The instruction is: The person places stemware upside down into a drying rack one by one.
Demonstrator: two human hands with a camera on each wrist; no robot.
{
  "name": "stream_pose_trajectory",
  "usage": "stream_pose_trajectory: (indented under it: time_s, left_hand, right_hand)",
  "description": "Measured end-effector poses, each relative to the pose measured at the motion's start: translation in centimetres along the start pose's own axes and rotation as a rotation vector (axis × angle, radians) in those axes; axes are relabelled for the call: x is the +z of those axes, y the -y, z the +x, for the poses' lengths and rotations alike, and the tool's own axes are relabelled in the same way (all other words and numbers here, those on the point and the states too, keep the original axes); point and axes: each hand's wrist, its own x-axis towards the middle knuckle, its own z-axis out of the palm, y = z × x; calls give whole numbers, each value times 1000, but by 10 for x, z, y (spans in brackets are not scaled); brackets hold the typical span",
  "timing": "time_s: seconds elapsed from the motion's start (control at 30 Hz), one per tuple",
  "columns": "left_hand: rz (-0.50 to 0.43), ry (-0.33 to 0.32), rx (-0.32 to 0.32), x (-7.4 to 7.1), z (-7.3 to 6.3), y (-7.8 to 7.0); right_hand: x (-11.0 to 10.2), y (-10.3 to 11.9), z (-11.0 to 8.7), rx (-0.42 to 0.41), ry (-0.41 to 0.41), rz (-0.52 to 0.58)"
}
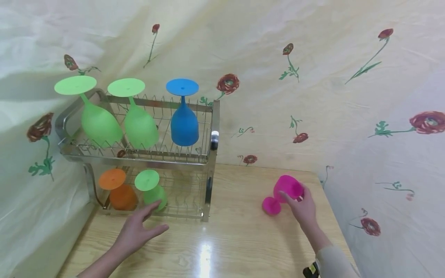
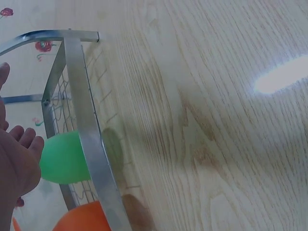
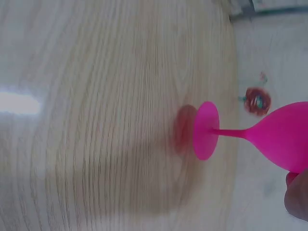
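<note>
My right hand grips a pink plastic wine glass by its bowl, at the right of the table. In the right wrist view the glass's foot is close over the wood, beside its shadow, with the bowl uppermost; only a fingertip shows there. My left hand, thumb and fingers spread and holding nothing, is in front of the dish rack. It overlaps the upside-down green glass on the lower shelf. An orange glass stands upside down left of that one.
On the rack's upper shelf two green glasses and a blue glass stand upside down. Flowered cloth hangs behind the wooden table and along its sides. A small black and yellow item is by the right sleeve.
</note>
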Motion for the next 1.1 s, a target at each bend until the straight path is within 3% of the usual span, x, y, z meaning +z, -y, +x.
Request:
stream_pose_trajectory:
  time_s: [0.3, 0.5, 0.63, 0.9, 1.1]
  left_hand:
    - [-24, 53, 15, 15, 3, -4]
    - [-65, 108, 26, 28, 7, -21]
    - [-70, 143, 92, 40, 11, -37]
    - [-70, 186, 204, 60, 22, -66]
    - [-83, 199, 202, 72, 28, -75]
  right_hand:
    - [17, 43, -48, -109, 205, 118]
    - [38, 62, -74, -150, 335, 214]
    - [53, 72, -88, -137, 415, 307]
    - [83, 82, -104, -168, 514, 412]
    - [96, 87, -112, -177, 535, 473]
